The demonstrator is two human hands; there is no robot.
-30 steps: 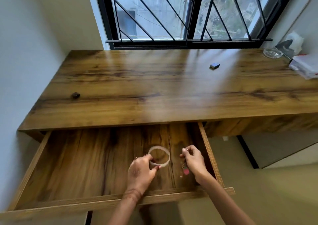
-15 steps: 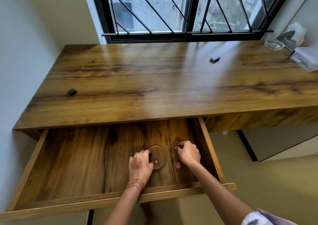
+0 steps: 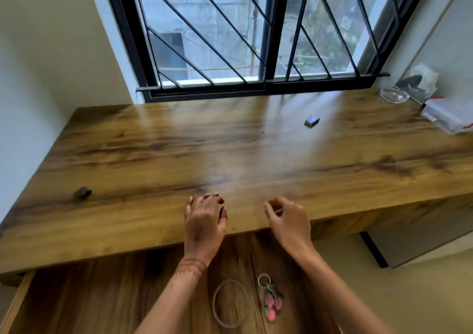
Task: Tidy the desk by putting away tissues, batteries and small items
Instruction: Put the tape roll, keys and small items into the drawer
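Note:
A clear tape ring (image 3: 229, 303) and a keyring with pink charms (image 3: 270, 299) lie side by side on the floor of the open wooden drawer (image 3: 89, 298). My left hand (image 3: 204, 225) and my right hand (image 3: 289, 221) hover over the front edge of the wooden desk (image 3: 204, 154), both empty, with the fingers loosely curled and apart. A small grey block (image 3: 311, 122) lies far back on the desk, right of centre. Near the left edge of the desk sits a small dark object (image 3: 82, 192).
At the desk's far right stand a glass dish (image 3: 394, 95), a tissue holder with white tissue (image 3: 419, 81) and a clear plastic box (image 3: 450, 115). A barred window (image 3: 256, 32) runs along the back. White walls close both sides.
My hands let go of the tape ring and the keyring in the drawer and rose to the desk's front edge. The view tilted up toward the window.

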